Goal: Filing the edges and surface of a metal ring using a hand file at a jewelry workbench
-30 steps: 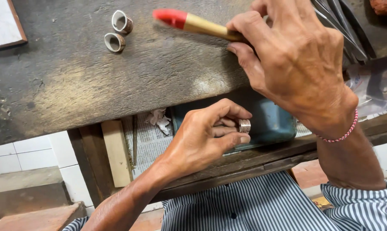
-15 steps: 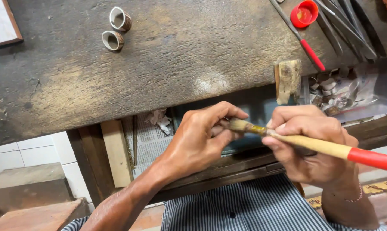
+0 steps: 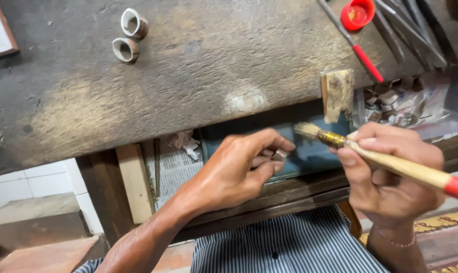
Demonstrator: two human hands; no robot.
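The left hand (image 3: 234, 172) pinched a small metal ring (image 3: 279, 154) below the surface (image 3: 198, 76) edge. The right hand (image 3: 391, 177) gripped a brush (image 3: 386, 161), its bristles just beside the ring.

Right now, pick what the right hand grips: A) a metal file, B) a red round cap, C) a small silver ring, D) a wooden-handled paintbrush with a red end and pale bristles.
D: the right hand wraps the wooden-handled paintbrush, its bristles aimed at the small silver piece pinched in the left hand.
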